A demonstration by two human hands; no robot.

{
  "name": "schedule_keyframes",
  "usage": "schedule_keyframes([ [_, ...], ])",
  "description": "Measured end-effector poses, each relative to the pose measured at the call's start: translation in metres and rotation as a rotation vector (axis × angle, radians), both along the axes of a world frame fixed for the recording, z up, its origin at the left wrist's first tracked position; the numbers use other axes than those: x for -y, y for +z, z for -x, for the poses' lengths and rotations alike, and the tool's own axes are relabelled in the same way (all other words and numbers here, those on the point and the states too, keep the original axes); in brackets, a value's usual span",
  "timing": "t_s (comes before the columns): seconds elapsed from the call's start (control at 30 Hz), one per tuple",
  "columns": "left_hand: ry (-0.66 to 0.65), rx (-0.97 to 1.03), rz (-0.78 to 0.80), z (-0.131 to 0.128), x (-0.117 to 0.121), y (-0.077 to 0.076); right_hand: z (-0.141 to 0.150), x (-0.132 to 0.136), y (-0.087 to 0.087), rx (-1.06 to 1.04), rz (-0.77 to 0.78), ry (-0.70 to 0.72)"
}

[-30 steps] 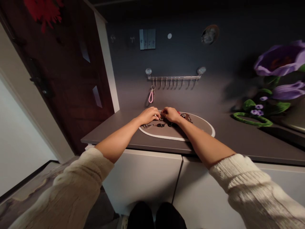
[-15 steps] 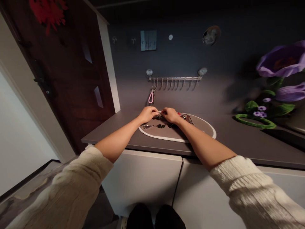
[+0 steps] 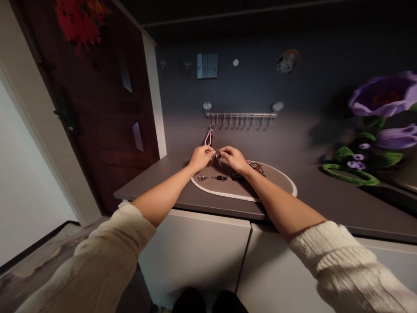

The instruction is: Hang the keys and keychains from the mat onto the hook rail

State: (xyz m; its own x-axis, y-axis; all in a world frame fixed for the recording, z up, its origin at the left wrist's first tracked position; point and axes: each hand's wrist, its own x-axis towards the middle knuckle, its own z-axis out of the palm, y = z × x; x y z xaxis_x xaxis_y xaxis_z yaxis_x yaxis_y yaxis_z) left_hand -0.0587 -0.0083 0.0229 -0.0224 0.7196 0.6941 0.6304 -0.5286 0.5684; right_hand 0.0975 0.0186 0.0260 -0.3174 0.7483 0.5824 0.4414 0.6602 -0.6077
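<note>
A bunch of keys (image 3: 216, 158) hangs between my two hands, just above the far left part of an oval mat (image 3: 228, 193) with a white rim. My left hand (image 3: 201, 157) pinches the bunch from the left, fingers closed. From the other side my right hand (image 3: 233, 158) grips it between thumb and fingers. Below them on the mat lies a key ring with a dark fob (image 3: 221, 178). More key rings (image 3: 257, 168) and dark items lie partly hidden behind my right wrist.
A clear rail with several hooks (image 3: 241, 115) is fixed to the dark wall. From its left end hangs a key ring with a pink loop (image 3: 208, 138). Purple artificial flowers (image 3: 384, 95) stand on the counter (image 3: 329, 202) at right; a dark red door (image 3: 107, 130) is at left.
My hands have lifted the bunch of keys slightly off the mat, and the keys now dangle in plain sight. The whole view has shifted a little downward in the picture.
</note>
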Motion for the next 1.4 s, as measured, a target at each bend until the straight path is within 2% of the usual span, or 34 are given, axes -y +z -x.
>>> schedule_keyframes([
  [0.23,-0.019,0.079,-0.01,0.0,0.001,0.002,0.002,-0.003,-0.001,-0.195,0.119,0.185],
  [0.47,-0.068,0.118,-0.016,-0.001,0.0,0.001,0.001,-0.007,-0.004,-0.228,0.071,0.176],
  [0.63,-0.081,0.11,-0.034,-0.001,0.001,0.002,0.001,-0.008,-0.003,-0.294,0.1,0.2],
  [0.77,-0.057,0.012,-0.103,0.0,-0.001,0.001,0.002,-0.008,-0.002,-0.333,0.122,0.22],
  [0.97,0.086,-0.192,-0.213,0.005,-0.008,-0.004,0.0,-0.005,0.002,-0.387,0.118,0.237],
  [1.13,0.151,-0.329,-0.204,0.009,-0.01,-0.01,-0.002,-0.005,0.007,-0.437,0.094,0.23],
  [1.4,0.228,-0.429,-0.158,0.01,-0.007,-0.014,0.006,-0.011,0.014,-0.511,0.121,0.124],
])
